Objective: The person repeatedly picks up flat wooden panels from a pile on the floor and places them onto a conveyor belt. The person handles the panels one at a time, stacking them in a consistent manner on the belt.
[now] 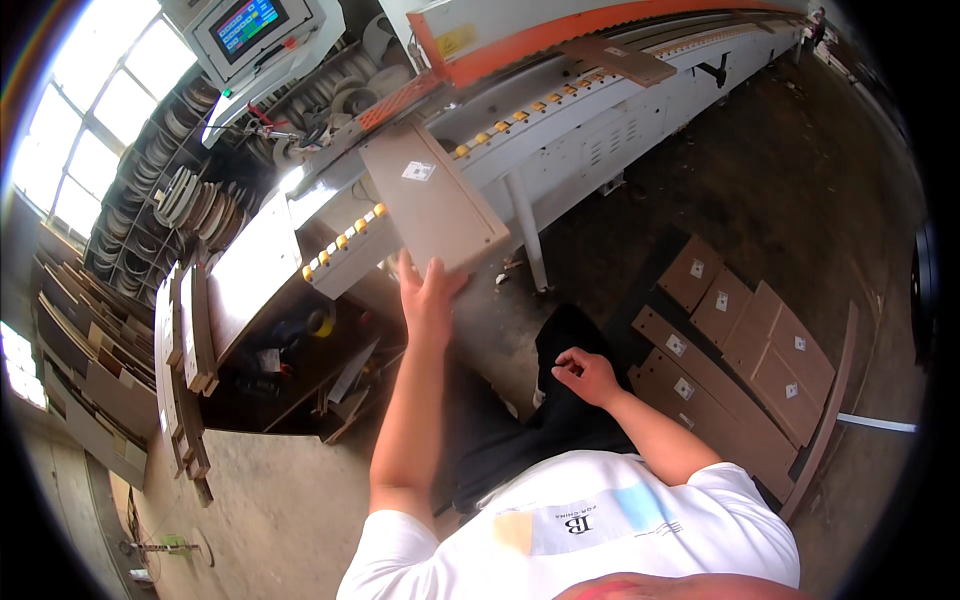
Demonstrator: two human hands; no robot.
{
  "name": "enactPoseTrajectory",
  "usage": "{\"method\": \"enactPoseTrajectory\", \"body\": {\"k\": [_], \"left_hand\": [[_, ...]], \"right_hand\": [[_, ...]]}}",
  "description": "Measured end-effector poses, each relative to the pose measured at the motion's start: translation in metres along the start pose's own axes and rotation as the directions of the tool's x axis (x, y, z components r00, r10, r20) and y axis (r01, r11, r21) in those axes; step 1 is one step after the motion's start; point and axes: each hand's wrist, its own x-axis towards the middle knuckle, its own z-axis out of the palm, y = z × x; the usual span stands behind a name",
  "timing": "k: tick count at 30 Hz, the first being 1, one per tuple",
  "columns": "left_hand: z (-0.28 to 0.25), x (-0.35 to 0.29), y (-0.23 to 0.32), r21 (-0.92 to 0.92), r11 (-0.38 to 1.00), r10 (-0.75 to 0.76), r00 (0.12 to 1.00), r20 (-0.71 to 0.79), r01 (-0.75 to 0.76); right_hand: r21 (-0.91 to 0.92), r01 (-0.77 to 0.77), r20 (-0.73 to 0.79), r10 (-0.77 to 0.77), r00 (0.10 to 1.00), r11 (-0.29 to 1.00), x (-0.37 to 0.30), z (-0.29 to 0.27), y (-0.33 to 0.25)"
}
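A brown panel (pixel 430 200) with a white label lies across the yellow rollers of an edge-banding machine, its near end sticking out toward me. My left hand (pixel 428 300) reaches forward to that near edge. Its outstretched fingers touch the edge without wrapping round it. Lower down, in front of my dark trousers, hangs my right hand (pixel 587 376). Its fingers are loosely bent, with a gap between thumb and fingers and nothing visible in them. Right of that hand, several labelled brown panels (pixel 735 410) rest low in stacks.
The machine's long grey bed (pixel 600 140) runs to the far right, carrying another brown panel (pixel 620 62). A control screen (pixel 245 28) stands at the far left. Rolls of edging (pixel 200 205) fill a rack below it. Narrow boards (pixel 190 330) and leaning panels (pixel 90 370) are at left.
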Motion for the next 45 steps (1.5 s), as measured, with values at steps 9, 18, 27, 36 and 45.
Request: {"method": "enactPoseTrajectory", "body": {"k": [9,18,27,36,45], "left_hand": [[0.008,0.067,0.006,0.203,0.979,0.017,0.999,0.036,-0.024],[0.035,0.101,-0.005,0.226,0.974,0.018,1.000,-0.008,-0.016],[0.061,0.115,-0.021,0.225,0.974,-0.002,1.000,-0.022,0.007],[0.102,0.153,-0.067,0.121,0.993,-0.007,0.997,0.079,-0.003],[0.178,0.171,-0.104,0.141,0.983,-0.128,0.988,0.085,0.115]], "right_hand": [[-0.028,0.006,0.025,-0.005,1.000,1.000,0.001,-0.003,-0.011],[0.039,0.004,0.019,-0.005,1.000,0.999,0.005,-0.009,-0.013],[0.082,0.011,0.036,-0.014,0.999,0.997,0.008,-0.008,-0.013],[0.078,0.015,0.073,-0.020,0.997,0.997,0.008,-0.018,-0.014],[0.189,0.052,-0.010,-0.051,0.999,0.981,-0.003,-0.019,0.006]]}}
